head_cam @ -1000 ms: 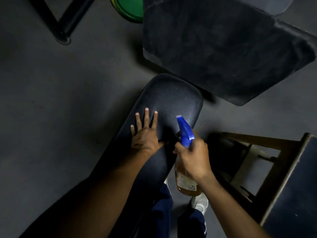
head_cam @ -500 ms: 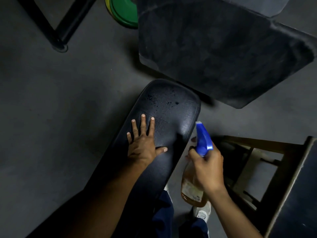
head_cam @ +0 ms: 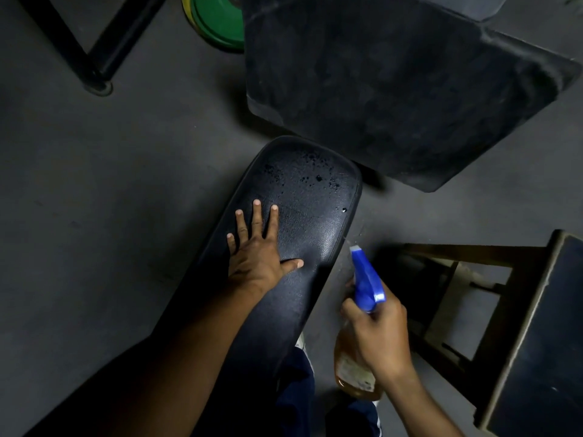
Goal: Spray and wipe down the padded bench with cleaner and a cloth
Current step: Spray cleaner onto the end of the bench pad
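Observation:
A long black padded bench (head_cam: 315, 216) runs from the bottom left up to the middle of the view. Dark wet droplets speckle its rounded far end. My left hand (head_cam: 257, 253) lies flat on the pad with fingers spread, holding nothing. My right hand (head_cam: 378, 332) grips a spray bottle (head_cam: 366, 279) with a blue trigger head and amber liquid, held just off the bench's right edge, nozzle pointing up toward the far end. No cloth is in view.
A large dark padded panel (head_cam: 394, 89) stands beyond the bench's end. Green weight plates (head_cam: 217, 23) lie at the top. A black metal frame (head_cam: 94, 58) crosses the top left. A dark wooden stool (head_cam: 520, 326) stands at the right. My legs and shoes show below.
My right hand has carried the spray bottle rightward, off the pad to beside the bench. Wet droplets have appeared on the bench's far end. My left hand stays flat.

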Tool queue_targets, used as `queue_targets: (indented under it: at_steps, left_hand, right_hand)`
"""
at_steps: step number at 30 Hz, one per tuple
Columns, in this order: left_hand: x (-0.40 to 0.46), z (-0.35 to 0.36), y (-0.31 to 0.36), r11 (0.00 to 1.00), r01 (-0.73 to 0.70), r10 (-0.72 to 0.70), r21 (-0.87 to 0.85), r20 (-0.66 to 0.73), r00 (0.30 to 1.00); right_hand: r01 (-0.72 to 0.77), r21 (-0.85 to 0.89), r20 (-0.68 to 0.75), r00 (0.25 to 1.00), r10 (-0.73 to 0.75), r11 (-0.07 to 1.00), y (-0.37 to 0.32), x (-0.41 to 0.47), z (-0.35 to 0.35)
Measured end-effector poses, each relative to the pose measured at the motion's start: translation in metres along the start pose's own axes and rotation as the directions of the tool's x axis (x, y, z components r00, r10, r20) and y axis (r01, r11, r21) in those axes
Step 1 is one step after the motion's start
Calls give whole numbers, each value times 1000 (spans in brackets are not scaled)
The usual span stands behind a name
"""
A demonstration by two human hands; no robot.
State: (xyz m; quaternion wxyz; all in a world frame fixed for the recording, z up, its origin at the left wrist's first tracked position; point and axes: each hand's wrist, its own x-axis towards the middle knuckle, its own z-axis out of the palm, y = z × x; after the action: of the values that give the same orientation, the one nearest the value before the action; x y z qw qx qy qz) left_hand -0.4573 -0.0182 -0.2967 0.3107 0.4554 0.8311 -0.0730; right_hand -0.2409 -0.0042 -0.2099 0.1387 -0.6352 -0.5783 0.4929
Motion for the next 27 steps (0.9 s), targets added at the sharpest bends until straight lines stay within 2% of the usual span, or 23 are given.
queue_targets:
  at_steps: [9, 16, 20, 27]
  left_hand:
    - [-26, 16, -17, 999, -40, 33, -35, -182, 983]
    - [-83, 50, -38, 999, 47, -52, -27, -219, 974]
    - [-106, 66, -38, 993, 111, -116, -31, -233, 966]
    - [-139, 82, -26, 983, 175, -184, -58, -213, 960]
  right_hand:
    - [97, -71, 115, 989, -88, 993, 2, -20, 30]
    - [216, -136, 242, 954, -179, 967, 3, -38, 39]
    - [215, -155, 234, 956, -175, 964, 12, -49, 30]
    - [142, -169, 122, 985, -122, 975, 28, -55, -10]
